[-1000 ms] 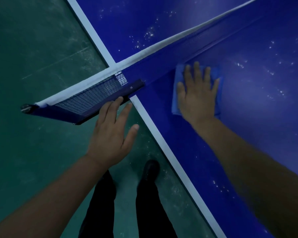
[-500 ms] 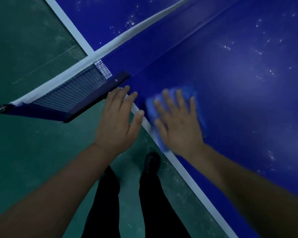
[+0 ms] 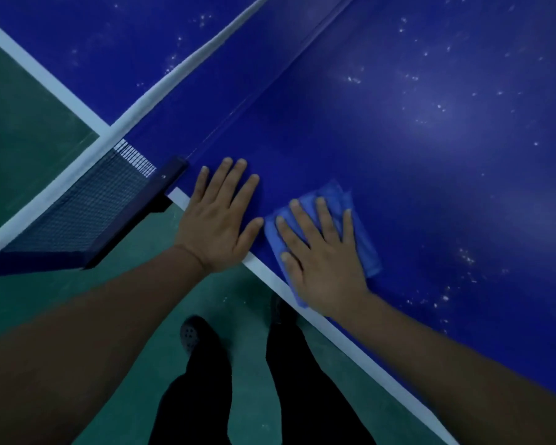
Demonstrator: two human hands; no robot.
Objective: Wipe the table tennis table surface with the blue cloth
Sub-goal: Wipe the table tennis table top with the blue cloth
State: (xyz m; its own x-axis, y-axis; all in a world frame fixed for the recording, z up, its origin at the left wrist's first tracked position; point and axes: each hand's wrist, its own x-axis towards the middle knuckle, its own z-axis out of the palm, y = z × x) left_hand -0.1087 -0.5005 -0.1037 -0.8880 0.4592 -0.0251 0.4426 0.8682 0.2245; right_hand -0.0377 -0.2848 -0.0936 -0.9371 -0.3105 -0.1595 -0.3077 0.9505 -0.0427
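The blue cloth [image 3: 363, 242] lies flat on the counter [image 3: 430, 194], folded into a rough rectangle, with its near corner reaching over the white edge line [image 3: 350, 345]. It looks soft and slightly fuzzy, a lighter blue than the smooth, faintly glossy board beneath it. The right hand [image 3: 321, 261] presses it down with straight, spread fingers, palm flat, gripping nothing. The left hand [image 3: 219, 216] rests just beside it, also flat and open, fingers on the blue surface and the heel of the palm over the edge line; the thumb comes close to the cloth, and I cannot tell whether it touches.

As for progress, the patch around the hands and up toward the net looks plain and free of specks. Farther right and toward the far side, pale dusty flecks and a cloudy smear still dot the board, and more flecks show beyond the net on the other half. So I judge the wiping to be well short of finished, with most of the visible surface still to cover.

The net [image 3: 87, 203] is a dark fine mesh topped with a white tape band [image 3: 180, 75], held by a dark squared clamp [image 3: 170, 175] at the counter's side. Below is a dull green floor [image 3: 29, 139], scuffed and matte, with the person's dark trousers and a dark shoe [image 3: 193, 335] with small holes.
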